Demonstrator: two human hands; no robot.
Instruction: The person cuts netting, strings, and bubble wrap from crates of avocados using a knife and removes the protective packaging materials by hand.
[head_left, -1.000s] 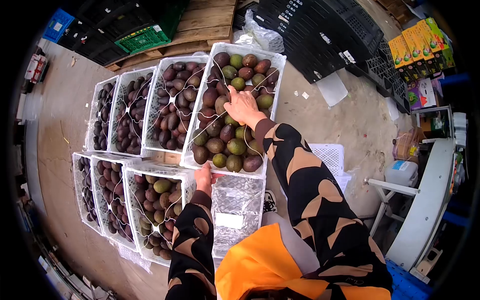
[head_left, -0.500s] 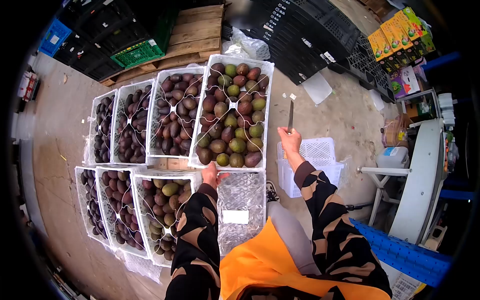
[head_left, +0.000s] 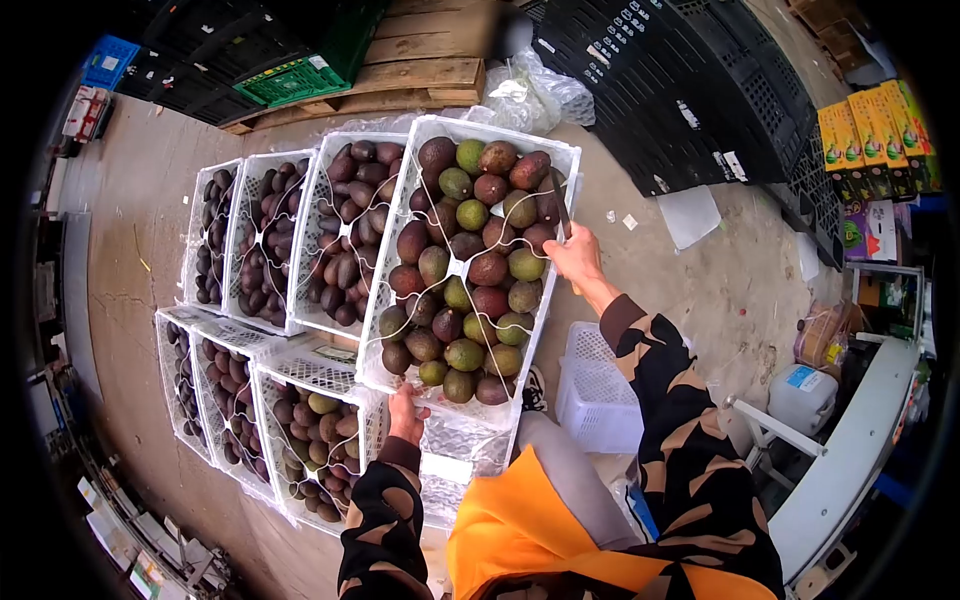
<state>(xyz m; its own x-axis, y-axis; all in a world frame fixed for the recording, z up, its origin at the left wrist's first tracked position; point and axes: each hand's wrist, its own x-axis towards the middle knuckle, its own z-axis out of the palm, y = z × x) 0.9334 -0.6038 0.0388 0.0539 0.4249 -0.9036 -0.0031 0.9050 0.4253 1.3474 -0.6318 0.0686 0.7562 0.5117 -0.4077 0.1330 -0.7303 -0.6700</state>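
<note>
A white plastic crate filled with green and dark purple avocados stands before me. White string crosses over the fruit, knotted at a white centre piece. My left hand has its fingers closed on the crate's near edge. Across the far right rim, my right hand grips a knife, its dark blade pointing away along the rim over the outermost avocados. Whether the blade touches the string I cannot tell. Below the near edge lies a surface covered in clear plastic with a white label.
More strung avocado crates stand in two rows at left. A white basket sits on the floor at right, beside a metal-framed conveyor. Black plastic pallets and a wooden pallet are at the back.
My right hand has brought the knife left from above the floor to the crate's right rim. My left hand stays at the near edge, and the view has shifted closer to the crate.
</note>
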